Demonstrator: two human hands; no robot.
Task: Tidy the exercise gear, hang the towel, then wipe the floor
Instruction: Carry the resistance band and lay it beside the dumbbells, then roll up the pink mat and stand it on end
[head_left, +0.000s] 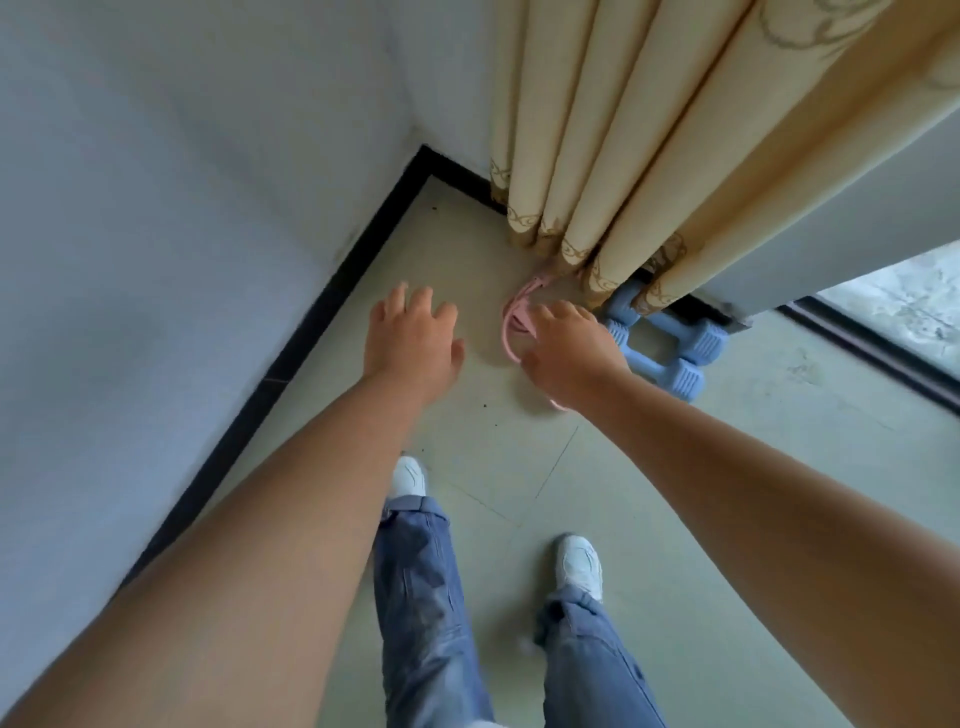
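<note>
So, right hand (566, 353) was down on pink resistance band (511, 332), fingers curled over it, on floor (701, 467) by far curtain (623, 156). Left hand (410, 343) hovered just left, fingers spread, holding nothing. Two blue dumbbells (675, 358) sat right of band, touching each other.

1. Both arms bare, stretched forward and down, roughly parallel.
2. Left hand (410, 343): palm down, fingers straight and slightly spread, thumb out to the right. Holds nothing.
3. Right hand (563, 353): back of hand up, fingers curled downward; fingertips hidden, grip unclear.
4. Hands near each other, apart, not touching.
</note>
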